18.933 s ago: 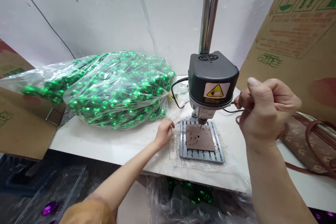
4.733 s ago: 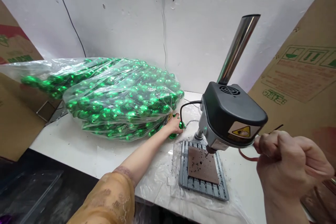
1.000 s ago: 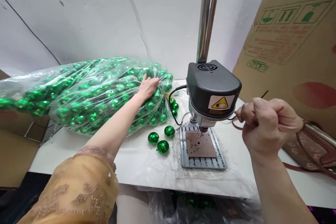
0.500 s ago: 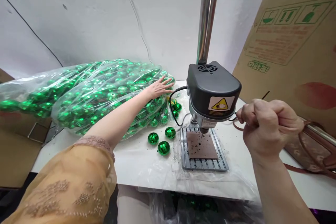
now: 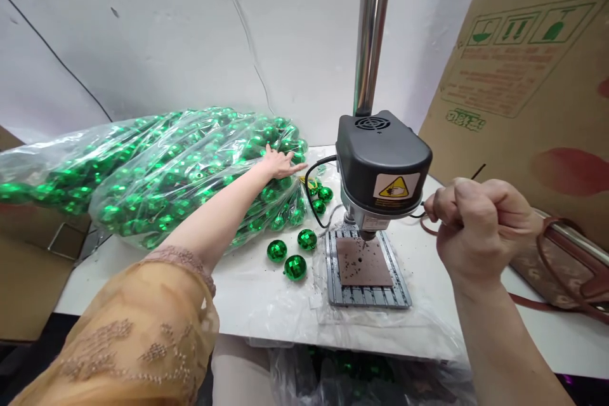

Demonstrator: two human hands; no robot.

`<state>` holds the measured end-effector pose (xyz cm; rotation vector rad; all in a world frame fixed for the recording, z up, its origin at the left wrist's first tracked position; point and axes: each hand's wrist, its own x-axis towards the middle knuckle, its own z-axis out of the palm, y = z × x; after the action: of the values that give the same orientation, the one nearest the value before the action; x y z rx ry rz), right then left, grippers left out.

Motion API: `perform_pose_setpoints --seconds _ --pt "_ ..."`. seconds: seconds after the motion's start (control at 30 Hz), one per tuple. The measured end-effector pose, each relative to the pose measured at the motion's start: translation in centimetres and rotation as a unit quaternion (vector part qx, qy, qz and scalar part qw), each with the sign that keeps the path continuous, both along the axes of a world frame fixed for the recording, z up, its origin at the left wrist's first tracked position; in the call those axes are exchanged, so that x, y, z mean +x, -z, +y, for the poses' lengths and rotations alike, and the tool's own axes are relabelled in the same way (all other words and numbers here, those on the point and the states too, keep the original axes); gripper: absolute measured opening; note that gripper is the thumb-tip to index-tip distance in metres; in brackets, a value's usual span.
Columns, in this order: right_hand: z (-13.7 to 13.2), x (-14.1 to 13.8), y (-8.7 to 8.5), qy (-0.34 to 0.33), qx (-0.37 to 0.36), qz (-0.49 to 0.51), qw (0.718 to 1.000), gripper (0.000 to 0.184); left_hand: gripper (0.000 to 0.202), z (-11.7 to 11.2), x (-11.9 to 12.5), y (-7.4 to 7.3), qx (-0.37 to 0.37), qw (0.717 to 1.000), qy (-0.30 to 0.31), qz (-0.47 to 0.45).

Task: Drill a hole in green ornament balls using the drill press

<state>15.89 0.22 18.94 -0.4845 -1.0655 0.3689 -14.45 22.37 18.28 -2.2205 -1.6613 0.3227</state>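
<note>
Three green balls (image 5: 295, 268) lie loose on the white surface (image 5: 247, 295), between the clear bag (image 5: 190, 171) and the drill press (image 5: 383, 149). Only a small share seems to be set out: far more balls fill the bag, and a few sit by its mouth. None rests on the brown plate (image 5: 366, 271) under the press; whether any are worked cannot be told. The left hand (image 5: 281, 165) has its grip spread, holding nothing, seemingly resting on the bag near its mouth. The right hand's (image 5: 480, 225) grip is clenched, apparently around the press's mostly hidden lever (image 5: 478, 171).
</note>
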Motion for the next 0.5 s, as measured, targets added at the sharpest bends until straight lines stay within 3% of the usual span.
perform_pose_setpoints --seconds 0.07,0.17,0.23,0.37,0.5 --pt "0.0 -0.1 0.0 0.006 0.0 0.002 1.0 0.038 0.062 -0.1 0.7 0.7 0.02 0.999 0.024 0.014" --pt "0.0 0.0 0.0 0.007 0.0 0.003 1.0 0.039 0.037 0.1 1.1 1.2 0.049 0.995 0.083 0.024" --pt "0.0 0.0 0.0 0.009 0.003 0.0 1.0 0.039 0.033 0.4 1.1 1.2 0.063 0.993 0.094 -0.009" --pt "0.1 0.0 0.0 0.009 0.003 -0.003 1.0 0.038 0.033 0.9 1.1 1.0 0.034 0.992 0.049 -0.107" --pt "0.1 0.0 0.0 0.013 0.002 0.002 1.0 0.038 0.035 1.2 2.2 0.9 -0.014 0.994 -0.001 -0.11"
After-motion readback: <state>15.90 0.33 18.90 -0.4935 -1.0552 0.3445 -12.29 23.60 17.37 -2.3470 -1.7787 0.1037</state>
